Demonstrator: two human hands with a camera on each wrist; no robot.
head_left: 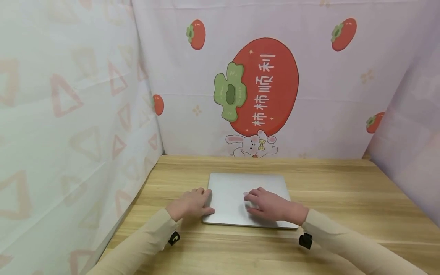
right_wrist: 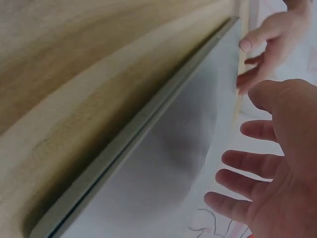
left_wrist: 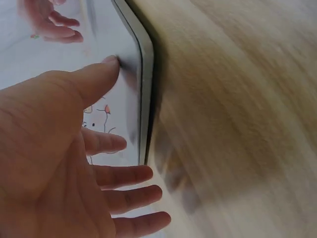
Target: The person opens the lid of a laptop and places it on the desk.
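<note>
A closed silver laptop (head_left: 230, 202) lies flat on the wooden table. My left hand (head_left: 193, 203) is at its left edge, fingers loosely extended; in the left wrist view the thumb (left_wrist: 101, 79) reaches over the lid near the corner. Over the right half of the lid is my right hand (head_left: 268, 205), its fingers spread and slightly bent, with nothing gripped. The right wrist view shows those fingers (right_wrist: 247, 183) above the shiny lid (right_wrist: 173, 148). Whether the right fingertips touch the lid I cannot tell.
The wooden table (head_left: 330, 191) extends around the laptop on all sides. Behind it hangs a pale cloth (head_left: 185, 130) printed with persimmons and a rabbit. Another cloth (head_left: 93, 152) with triangle prints borders the left side. A dark wrist device (head_left: 305, 241) sits under the right sleeve.
</note>
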